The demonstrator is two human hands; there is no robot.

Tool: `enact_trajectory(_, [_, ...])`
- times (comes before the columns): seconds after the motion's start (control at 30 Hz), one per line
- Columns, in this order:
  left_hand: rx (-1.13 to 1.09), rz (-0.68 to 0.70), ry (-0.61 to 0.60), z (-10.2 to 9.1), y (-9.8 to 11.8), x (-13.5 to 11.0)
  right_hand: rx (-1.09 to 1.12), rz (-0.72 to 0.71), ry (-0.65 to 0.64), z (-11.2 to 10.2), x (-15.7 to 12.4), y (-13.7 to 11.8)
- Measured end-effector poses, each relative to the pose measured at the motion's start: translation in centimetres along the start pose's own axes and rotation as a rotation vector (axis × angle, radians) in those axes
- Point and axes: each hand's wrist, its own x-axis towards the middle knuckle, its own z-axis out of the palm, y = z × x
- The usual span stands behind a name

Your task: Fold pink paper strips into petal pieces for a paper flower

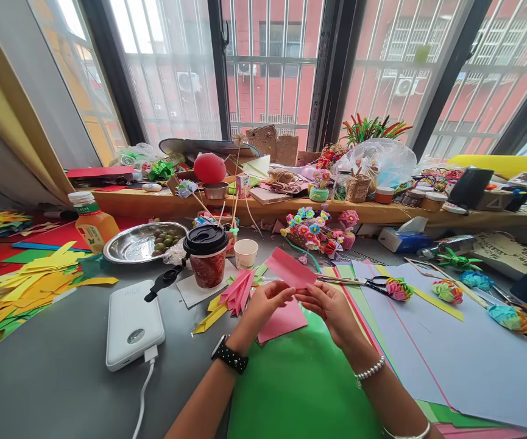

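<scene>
Both hands grip a small pink sheet of paper (290,268) by its near edge, raised above the table. My left hand (267,305) pinches its left side, thumb and fingers together. On the right side, my right hand (329,308) is closed on the same sheet. Beneath them, more pink paper (284,320) lies on a green sheet (304,378). Folded pink strips (238,289) and folded yellow strips (211,317) rest just left of my left hand. Scissors (364,282) lie beyond my right hand, their handles partly behind a folded paper flower (399,289).
At left are a white power bank (135,323) with a cable, a lidded red cup (206,256), a small paper cup (246,253), a steel plate (123,244) and an orange bottle (92,219). Large pale sheets (464,341) spread rightward. A cluttered ledge (263,210) runs behind.
</scene>
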Motion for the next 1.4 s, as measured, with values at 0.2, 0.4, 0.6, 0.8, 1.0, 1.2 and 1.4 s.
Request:
enact_trajectory(0.2, [0.024, 0.071, 0.094, 0.2, 0.1, -0.4, -0.218, 0.002, -0.133, 0.2, -0.2, 0.4])
enact_trajectory(0.4, [-0.029, 0.071, 0.068, 0.1, 0.5, -0.4, -0.304, -0.016, -0.233, 0.1, -0.1, 0.4])
enact_trajectory(0.6, [-0.117, 0.041, 0.099, -0.2, 0.5, -0.4, -0.546, -0.073, -0.337, -0.2, -0.2, 0.0])
enact_trajectory(0.8, [-0.046, 0.095, 0.188, -0.4, 0.2, -0.1, -0.637, -0.342, -0.114, -0.8, 0.0, -0.5])
enact_trajectory(1.0, [-0.004, 0.113, 0.186, -0.2, 0.3, -0.3, -0.757, -0.528, -0.219, -0.6, -0.3, -0.6])
enact_trajectory(1.2, [-0.059, 0.103, 0.13, -0.3, 0.1, -0.3, -0.844, -0.576, -0.247, -0.6, -0.2, -0.4])
enact_trajectory(1.4, [-0.21, -0.026, 0.0, -0.3, 0.5, -0.3, -0.856, -0.578, -0.2, -0.8, -0.2, -0.9])
